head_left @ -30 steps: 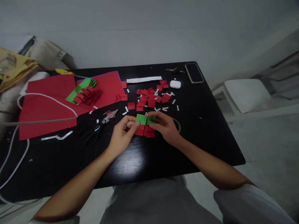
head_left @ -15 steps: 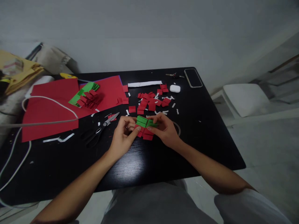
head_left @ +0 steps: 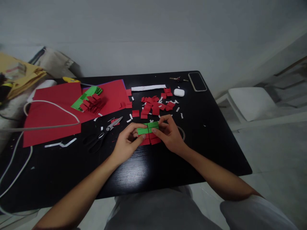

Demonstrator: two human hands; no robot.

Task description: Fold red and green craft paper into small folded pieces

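Observation:
Between my hands is a folded paper piece (head_left: pixel 153 125), green along its top and red along its lower part, with a gap running down its middle. My left hand (head_left: pixel 128 139) pinches its left half, thumb in front and fingers behind. The right half is gripped by my right hand (head_left: pixel 169 133), its thumb on the green-red border. Small folded red paper pieces (head_left: pixel 155 110) and white paper scraps lie just beyond my hands. Scissors (head_left: pixel 105 132) with dark handles rest left of my left hand, blades pointing away to the right.
Red paper sheets (head_left: pixel 52 119) cover the table's left side, with green and red folded strips (head_left: pixel 90 99) on top. A white cable (head_left: pixel 55 102) crosses them. At the back right lie a phone (head_left: pixel 197 81), keys (head_left: pixel 178 79), a white case (head_left: pixel 179 92) and a white paper strip (head_left: pixel 148 87).
The green parts of the held paper now lie flatter and more level, facing me. My hands have shifted only slightly.

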